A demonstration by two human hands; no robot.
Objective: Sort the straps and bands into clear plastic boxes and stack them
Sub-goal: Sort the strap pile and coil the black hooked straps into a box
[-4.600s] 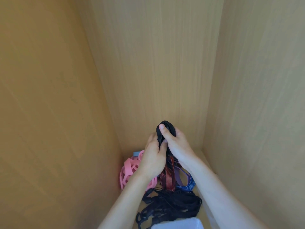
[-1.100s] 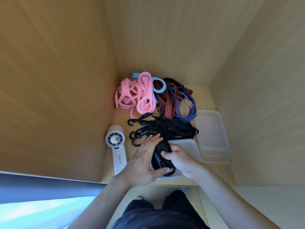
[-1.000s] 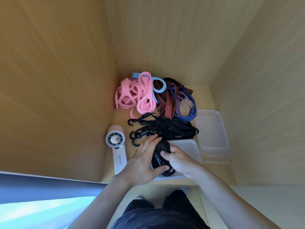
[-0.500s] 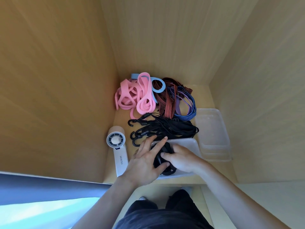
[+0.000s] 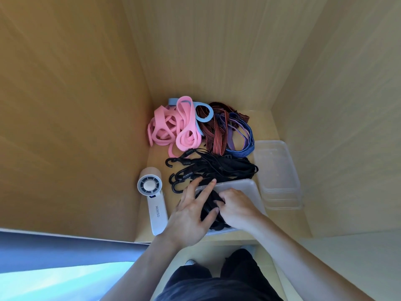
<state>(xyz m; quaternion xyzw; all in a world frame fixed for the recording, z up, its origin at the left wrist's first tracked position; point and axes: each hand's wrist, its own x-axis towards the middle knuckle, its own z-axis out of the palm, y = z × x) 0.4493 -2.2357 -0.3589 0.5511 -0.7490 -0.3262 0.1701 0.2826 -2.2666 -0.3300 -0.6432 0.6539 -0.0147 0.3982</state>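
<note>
A light wooden shelf [image 5: 268, 124] sits boxed in by three pale wood panels: left [image 5: 65, 105], back [image 5: 206, 51] and right [image 5: 336, 105]. At its front edge stands a clear plastic box [image 5: 246, 187] with a coiled black strap [image 5: 208, 211] inside. The left hand [image 5: 191, 216] lies on the coil with its fingers straight and spread. The right hand [image 5: 237, 210] has its fingers curled into the coil from the other side.

Just behind the box lies a tangle of black hooked bungee cords [image 5: 213, 168]. Farther back are pink bands [image 5: 173, 127], a light blue band [image 5: 204, 116], red-striped straps [image 5: 213, 137] and blue-striped straps [image 5: 244, 140]. A stack of empty clear boxes [image 5: 277, 177] stands against the right panel. A white MINISO handheld fan [image 5: 155, 203] lies to the left.
</note>
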